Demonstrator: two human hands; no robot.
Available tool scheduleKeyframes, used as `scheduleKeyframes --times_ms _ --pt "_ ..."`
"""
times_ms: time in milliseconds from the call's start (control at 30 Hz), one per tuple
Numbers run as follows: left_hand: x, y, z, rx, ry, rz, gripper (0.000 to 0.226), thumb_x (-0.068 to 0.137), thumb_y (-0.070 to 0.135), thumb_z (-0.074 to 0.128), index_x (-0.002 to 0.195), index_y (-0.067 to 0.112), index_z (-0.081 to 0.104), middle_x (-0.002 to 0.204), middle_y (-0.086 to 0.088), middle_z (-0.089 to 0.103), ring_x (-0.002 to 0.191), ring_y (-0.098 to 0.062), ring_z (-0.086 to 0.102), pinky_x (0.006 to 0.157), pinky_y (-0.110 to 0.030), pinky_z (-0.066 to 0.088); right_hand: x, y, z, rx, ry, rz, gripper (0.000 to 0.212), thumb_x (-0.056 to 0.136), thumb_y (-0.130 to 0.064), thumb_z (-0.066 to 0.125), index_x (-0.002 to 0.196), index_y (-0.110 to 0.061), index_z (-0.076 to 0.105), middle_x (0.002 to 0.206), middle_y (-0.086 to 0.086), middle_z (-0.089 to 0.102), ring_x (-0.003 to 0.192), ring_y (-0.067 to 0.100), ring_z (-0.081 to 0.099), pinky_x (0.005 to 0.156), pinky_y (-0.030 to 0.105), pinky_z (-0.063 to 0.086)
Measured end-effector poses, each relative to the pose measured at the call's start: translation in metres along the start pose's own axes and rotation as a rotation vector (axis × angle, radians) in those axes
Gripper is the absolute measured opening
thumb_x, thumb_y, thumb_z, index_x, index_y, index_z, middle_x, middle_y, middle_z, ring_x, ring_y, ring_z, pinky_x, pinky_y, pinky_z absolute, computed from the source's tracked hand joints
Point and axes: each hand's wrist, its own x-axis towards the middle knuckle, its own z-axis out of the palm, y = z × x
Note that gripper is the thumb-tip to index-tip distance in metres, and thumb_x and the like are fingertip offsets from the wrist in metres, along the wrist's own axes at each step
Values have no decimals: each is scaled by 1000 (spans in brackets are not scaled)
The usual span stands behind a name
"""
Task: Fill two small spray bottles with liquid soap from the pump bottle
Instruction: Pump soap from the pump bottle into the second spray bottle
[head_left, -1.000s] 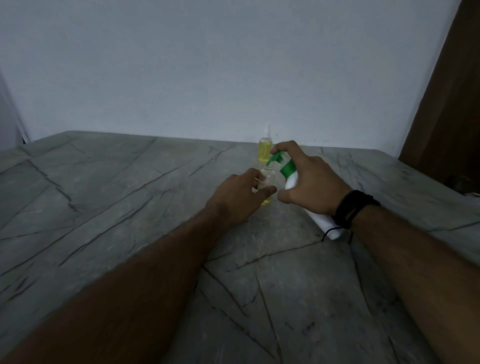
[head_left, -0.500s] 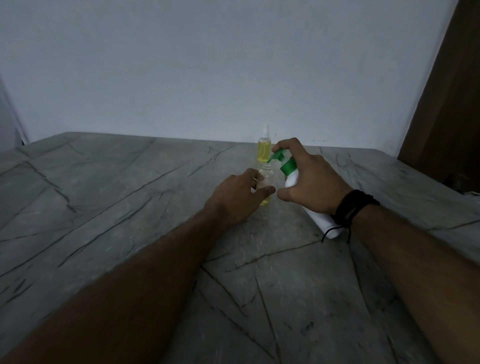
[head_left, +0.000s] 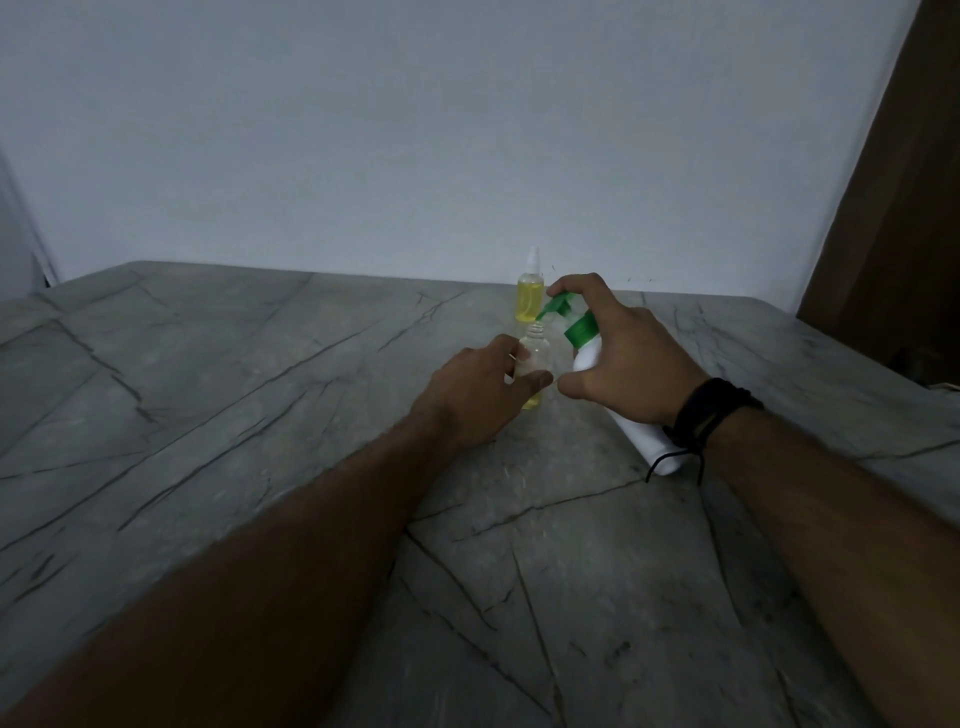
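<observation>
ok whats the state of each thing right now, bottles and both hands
far spray bottle: upright, capped, nearly full of yellow liquid
near spray bottle: upright, cap off, a little yellow liquid at the bottom
pump bottle: tilted, green nozzle over the near bottle's open neck
left hand: holds the near bottle
right hand: grips the pump bottle, finger on the pump head

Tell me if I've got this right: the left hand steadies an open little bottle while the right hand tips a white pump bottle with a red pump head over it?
Not quite: the head view shows the pump head is green, not red. The rest holds: the left hand steadies the open little bottle while the right hand tips the white pump bottle over it.
</observation>
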Motion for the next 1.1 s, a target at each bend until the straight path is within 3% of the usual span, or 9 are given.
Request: scheduleKeyframes --times_ms 233,400,600,800,967,1100 --pt "0 2 -1 7 -2 -6 51 92 54 54 131 22 49 128 0 62 103 -17 60 88 -36 53 1 1 1 17 -11 -3 74 68 -15 81 128 -29 41 91 -7 65 72 15 64 63 27 48" --pt "0 1 0 12 -10 -5 52 92 55 54 132 22 48 128 0 61 104 -17 60 87 -35 53 0 0 0 2 -4 3 78 69 -16 81 134 -32 40 80 -12 60 65 11 60 58 21 41" --pt "0 1 0 6 0 -2 51 92 54 55 131 22 49 128 0 62 103 -16 59 86 -34 52 1 1 0 13 -8 2 75 68 -15 80 129 -30 40 89 -7 66 71 14 64 62 28 49" --pt "0 1 0 6 -4 3 51 91 55 54 130 23 49 126 0 62 102 -17 60 86 -36 53 0 2 0 -9 0 2 78 69 -16 79 134 -32 40 75 -12 58 61 8 57 55 20 39" --pt "-1 2 -1 10 3 0 52 91 54 55 131 21 49 127 -1 62 102 -17 60 85 -33 52 2 2 0 8 -15 -5 75 68 -16 80 129 -31 40 93 -5 68 72 14 65 65 30 53" --pt "-1 1 -1 3 2 4 51 91 54 55 131 22 49 126 -1 63 102 -16 60 84 -33 52 0 2 0 8 -9 1 76 69 -15 80 131 -31 40 88 -8 65 69 10 63 61 27 49"
